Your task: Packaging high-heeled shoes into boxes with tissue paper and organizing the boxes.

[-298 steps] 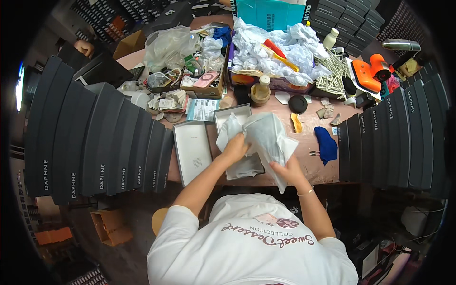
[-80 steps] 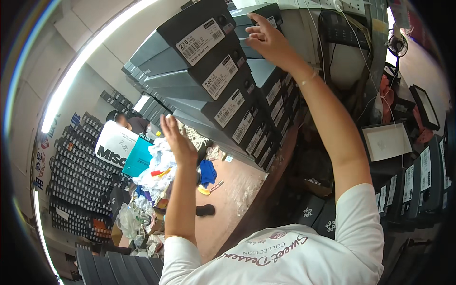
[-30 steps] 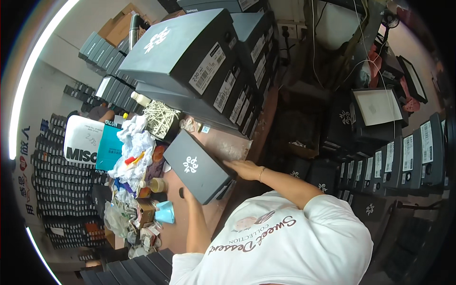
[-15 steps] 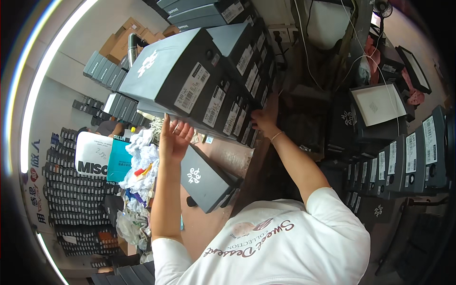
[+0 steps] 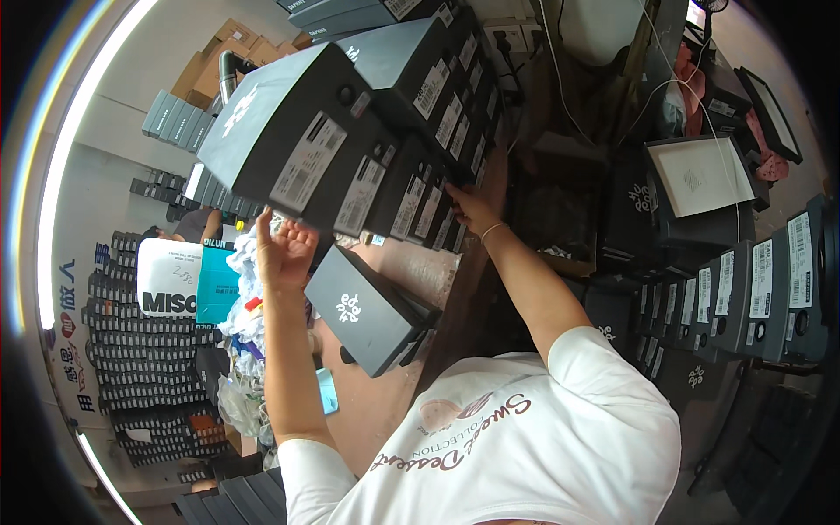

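Observation:
A stack of dark grey shoe boxes [image 5: 385, 179] with white labels on their ends leans over the table in front of me. My left hand [image 5: 287, 254] is at the near left corner of the top, largest shoe box [image 5: 306, 162]; its thumb is up against the box and its fingers are curled below the edge. Low on the stack's right side, my right hand [image 5: 472, 208] grips the lower boxes, with part of its fingers hidden against them. Another grey shoe box [image 5: 354, 302] with a white flower-like print lies tilted on the table [image 5: 385, 394] between my forearms.
More stacked shoe boxes [image 5: 429, 74] stand directly behind. Crumpled white paper [image 5: 245, 302] and plastic bags lie left of my left arm. On the right are a box with a white lid [image 5: 700, 184], a row of shoe boxes [image 5: 761, 280] and hanging cables [image 5: 560, 96].
The leaning stack's top boxes have shifted left and toward me, tilting more, with my left hand moving along. My right hand has moved slightly left and up along the stack's side.

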The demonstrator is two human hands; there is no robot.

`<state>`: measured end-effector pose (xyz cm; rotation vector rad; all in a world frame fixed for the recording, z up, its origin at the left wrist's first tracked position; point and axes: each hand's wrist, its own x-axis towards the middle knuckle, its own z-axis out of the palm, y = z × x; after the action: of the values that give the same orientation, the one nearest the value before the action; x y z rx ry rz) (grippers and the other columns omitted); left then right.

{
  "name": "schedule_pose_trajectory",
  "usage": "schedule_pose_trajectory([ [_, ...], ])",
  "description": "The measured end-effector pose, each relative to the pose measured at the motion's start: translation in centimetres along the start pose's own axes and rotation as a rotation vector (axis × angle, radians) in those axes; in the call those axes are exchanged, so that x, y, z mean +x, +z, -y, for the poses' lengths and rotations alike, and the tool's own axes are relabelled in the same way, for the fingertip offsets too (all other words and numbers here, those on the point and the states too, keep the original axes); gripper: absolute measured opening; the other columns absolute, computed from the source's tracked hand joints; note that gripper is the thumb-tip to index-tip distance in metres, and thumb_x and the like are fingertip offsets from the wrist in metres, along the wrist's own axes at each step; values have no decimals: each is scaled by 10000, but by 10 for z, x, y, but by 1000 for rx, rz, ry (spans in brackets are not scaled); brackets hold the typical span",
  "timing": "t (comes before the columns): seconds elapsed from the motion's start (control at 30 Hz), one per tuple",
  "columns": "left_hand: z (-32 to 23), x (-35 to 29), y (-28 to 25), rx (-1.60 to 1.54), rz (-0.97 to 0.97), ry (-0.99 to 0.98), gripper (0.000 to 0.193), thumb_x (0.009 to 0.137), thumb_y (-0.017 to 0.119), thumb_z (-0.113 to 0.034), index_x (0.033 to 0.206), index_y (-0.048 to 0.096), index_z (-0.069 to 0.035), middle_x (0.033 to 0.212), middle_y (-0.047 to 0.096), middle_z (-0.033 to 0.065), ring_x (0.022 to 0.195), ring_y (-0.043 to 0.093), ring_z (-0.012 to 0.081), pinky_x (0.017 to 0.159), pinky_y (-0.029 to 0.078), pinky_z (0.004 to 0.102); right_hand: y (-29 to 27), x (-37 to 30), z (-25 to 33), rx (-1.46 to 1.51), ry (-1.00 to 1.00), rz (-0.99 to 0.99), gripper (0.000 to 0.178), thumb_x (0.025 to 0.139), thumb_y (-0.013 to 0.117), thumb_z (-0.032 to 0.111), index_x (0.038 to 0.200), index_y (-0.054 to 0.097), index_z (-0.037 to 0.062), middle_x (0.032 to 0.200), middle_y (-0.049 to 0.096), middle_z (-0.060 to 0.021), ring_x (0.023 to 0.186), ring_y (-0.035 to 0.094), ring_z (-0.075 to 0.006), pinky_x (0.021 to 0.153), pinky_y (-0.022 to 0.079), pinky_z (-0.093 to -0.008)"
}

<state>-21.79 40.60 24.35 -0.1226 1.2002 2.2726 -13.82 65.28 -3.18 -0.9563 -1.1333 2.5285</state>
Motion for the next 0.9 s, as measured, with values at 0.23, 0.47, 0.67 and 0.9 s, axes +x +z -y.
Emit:
schedule_pose_trajectory([
  [0.23,-26,-11,-39,233,179,16,488,902,485,-409,1265,496,-82,1299,509,116,1155,510,284,937,414,465,-41,-52,-27,152,-82,-19,305,792,723,329,954,540,146,699,466,49,572,441,-51,453,345,-211],
  [0.47,-2,5,-48,82,301,-78,481,879,521,-345,1244,498,-33,1261,515,161,1145,510,300,865,475,500,-48,-63,-39,169,-256,-177,351,845,660,322,1093,535,106,761,517,27,663,531,-87,601,479,-238],
  [0.67,9,12,-36,40,239,17,510,870,502,-384,1233,506,-25,1226,543,148,1102,537,292,870,475,470,-70,-35,-66,633,49,217,331,888,583,225,1191,500,121,1037,581,-40,906,594,-192,820,493,-447],
  [0.9,1,11,-63,117,194,134,530,850,526,-432,1200,544,-35,1175,582,130,1061,567,302,850,494,436,-84,-11,-76,503,209,354,353,901,526,294,1188,512,90,1128,593,-93,1052,566,-293,928,431,-508],
])
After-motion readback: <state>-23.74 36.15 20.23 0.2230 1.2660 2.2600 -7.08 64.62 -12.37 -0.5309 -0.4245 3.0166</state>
